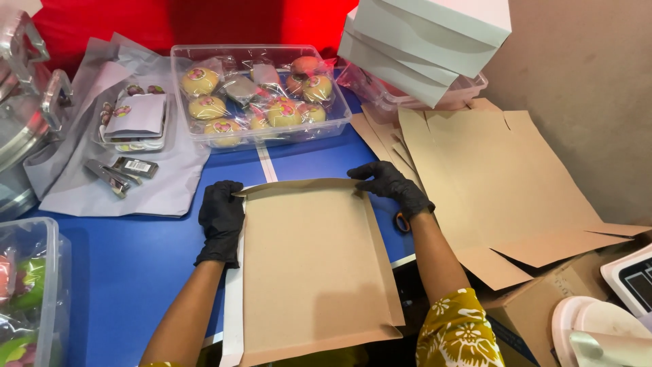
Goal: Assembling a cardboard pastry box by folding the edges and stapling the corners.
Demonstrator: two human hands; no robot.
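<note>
A flat brown cardboard box blank (312, 265) lies on the blue table (136, 265) in front of me, its far flap bent upward. My left hand (221, 219), in a black glove, presses on the blank's far left corner. My right hand (390, 185), also in a black glove, grips the far right corner of the raised flap. Both arms reach forward along the two sides of the blank.
A clear tray (261, 92) of wrapped round pastries sits behind the blank. Grey paper (115, 183) with a stapler (107, 177) and sticker sheets lies at left. More flat brown blanks (496, 183) lean at right under stacked white boxes (424, 44). Another clear tub (34, 292) is near left.
</note>
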